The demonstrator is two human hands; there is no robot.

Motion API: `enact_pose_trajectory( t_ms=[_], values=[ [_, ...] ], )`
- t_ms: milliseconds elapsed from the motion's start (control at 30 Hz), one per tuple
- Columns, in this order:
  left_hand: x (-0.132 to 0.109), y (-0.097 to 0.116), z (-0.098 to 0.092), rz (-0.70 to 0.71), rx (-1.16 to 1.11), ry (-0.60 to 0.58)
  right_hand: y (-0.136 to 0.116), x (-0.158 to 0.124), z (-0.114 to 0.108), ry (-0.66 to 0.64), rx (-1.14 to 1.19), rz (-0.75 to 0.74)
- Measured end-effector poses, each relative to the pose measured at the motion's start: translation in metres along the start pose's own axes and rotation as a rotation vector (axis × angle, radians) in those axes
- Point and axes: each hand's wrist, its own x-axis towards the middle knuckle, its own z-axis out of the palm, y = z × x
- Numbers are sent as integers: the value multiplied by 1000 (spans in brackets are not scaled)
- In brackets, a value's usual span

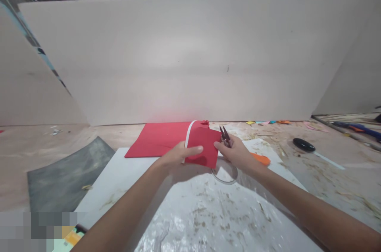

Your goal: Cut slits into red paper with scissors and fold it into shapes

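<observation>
A small red sheet [202, 149] with a white strip along its left edge is held up between both hands; whether it is paper or foam I cannot tell. My left hand [180, 153] is closed on its left side, thumb lying over the front. With thumb and fingers, my right hand [235, 151] pinches the right edge. Also in the right hand is a pair of scissors [225, 135], its pointed metal blades upward and slightly apart. Behind lies a larger red sheet [154, 139]. Under the right hand is a clear greyish ring [225, 182].
A white sheet [119, 192] covers the table's middle, scattered with brown shreds. At left lies a dark grey sheet [65, 176]. An orange piece [261, 159] rests by my right wrist. Farther right are a black oval object [303, 145] and blue-handled tools [357, 127]. A white panel [190, 57] stands behind.
</observation>
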Motion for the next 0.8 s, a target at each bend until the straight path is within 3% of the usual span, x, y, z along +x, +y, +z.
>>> enact_pose_trajectory(
  t_ms=[133, 233, 300, 467, 600, 800],
  values=[
    [4, -10, -9, -12, 109, 147, -3, -1, -3, -183, 12, 125],
    [7, -15, -20, -165, 175, 142, 5, -1, -11, -282, 143, 335],
    [7, -16, -27, -220, 210, 123, 10, -2, -17, -342, 174, 388],
    [5, -14, -34, -230, 240, 127, 5, -10, -32, -427, 94, 342],
    [4, -13, -34, -197, 274, 73, 6, -12, -43, -477, -9, 398],
    [2, -14, -33, -136, 337, 42, 25, -8, -46, -562, 125, 336]
  ],
)
